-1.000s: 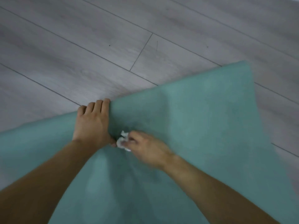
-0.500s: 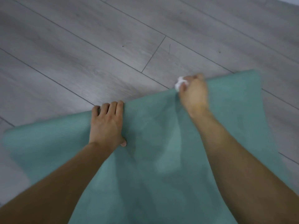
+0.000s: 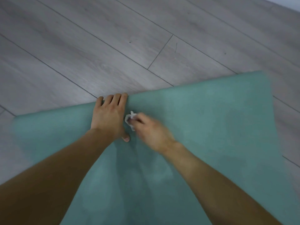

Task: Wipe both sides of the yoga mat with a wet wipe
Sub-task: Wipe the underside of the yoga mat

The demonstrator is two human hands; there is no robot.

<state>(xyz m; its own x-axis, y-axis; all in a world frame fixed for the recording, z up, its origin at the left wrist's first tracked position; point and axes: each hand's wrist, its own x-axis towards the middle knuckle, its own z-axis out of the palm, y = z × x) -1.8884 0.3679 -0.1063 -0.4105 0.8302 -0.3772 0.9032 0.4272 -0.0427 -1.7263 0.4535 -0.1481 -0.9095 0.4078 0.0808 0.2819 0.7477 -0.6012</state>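
Observation:
A teal yoga mat (image 3: 211, 127) lies spread on the floor, its far end running from the left edge up to the right. My left hand (image 3: 108, 117) presses flat on the mat at that far edge, fingertips reaching over it, thumb out toward me. Just right of it my right hand (image 3: 151, 132), blurred by motion, pinches a crumpled white wet wipe (image 3: 130, 119) against the mat surface. The wipe sticks out from the fingertips, close to my left hand's side.
Grey wood-look plank flooring (image 3: 113, 46) surrounds the mat on the far side and the left. A strip of floor (image 3: 289, 127) also shows along the mat's right side. A pale wall base (image 3: 292, 1) appears at the top right corner.
My right hand with the wipe has swept back from the mat's far edge toward me, ending beside my left hand. My left hand has stayed pressed on the far edge.

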